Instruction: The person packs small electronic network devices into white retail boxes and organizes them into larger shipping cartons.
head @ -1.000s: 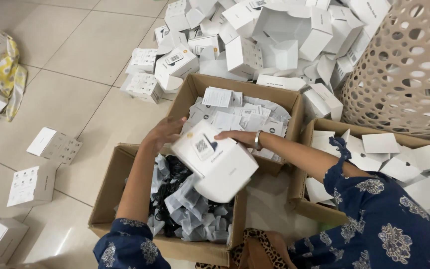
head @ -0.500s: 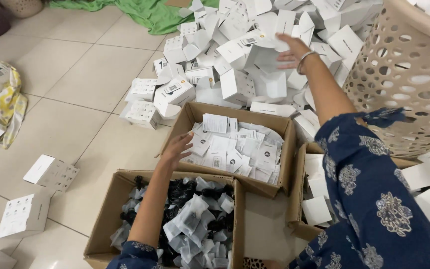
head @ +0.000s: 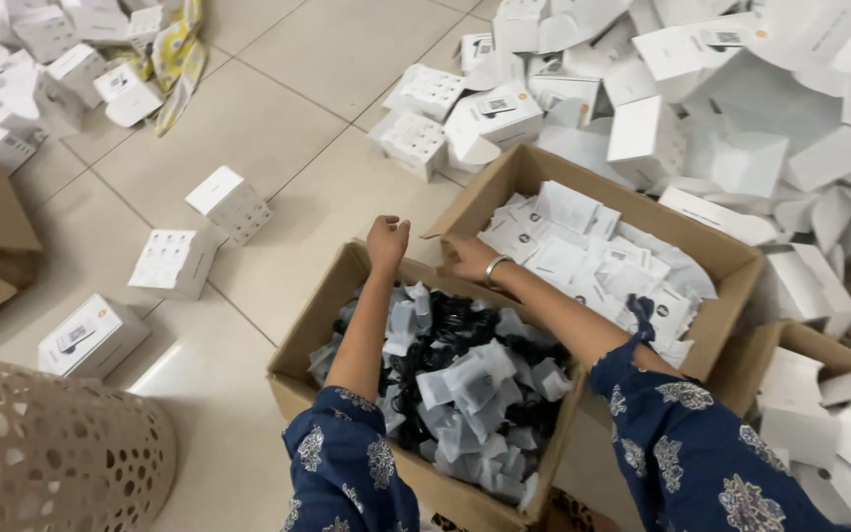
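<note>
Tiled floor [head: 278, 148] strewn with white boxes, two cartons side by side.
Left hand [head: 387, 241] fisted, grip pressed together, at near carton's [head: 299, 340] far edge; right hand [head: 467, 258] curled, grip unclear, between cartons.

Cable box [head: 347, 296] nearest; leaflet box [head: 731, 261] behind (pile [head: 741, 89] beyond).

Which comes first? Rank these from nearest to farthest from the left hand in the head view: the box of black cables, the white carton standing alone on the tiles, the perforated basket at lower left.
From the left hand:
1. Box of black cables, directly beneath it.
2. White carton, left on the tiles.
3. Perforated basket, far lower left.
</note>
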